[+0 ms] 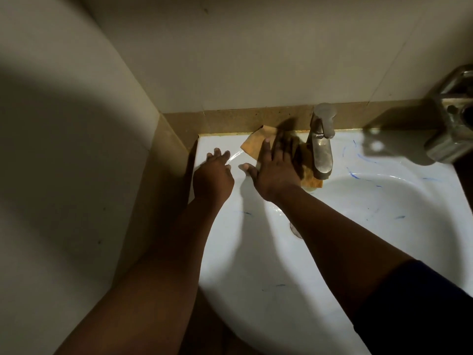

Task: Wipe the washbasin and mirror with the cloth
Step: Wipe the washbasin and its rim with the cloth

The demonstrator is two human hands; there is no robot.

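Right hand (pixel 275 165) flat, fingers spread, pressing the cloth (pixel 256 144) onto the back ledge of the washbasin (pixel 384 201), just left of the tap (pixel 322 147). Left hand (pixel 213 172) rests on the rim near the corner, holding nothing; fingers look relaxed, but shadow makes it hard to tell. Step: wiping the basin deck. Blue smears remain right of the tap, so next likely a pass around its base. Mirror not in view.
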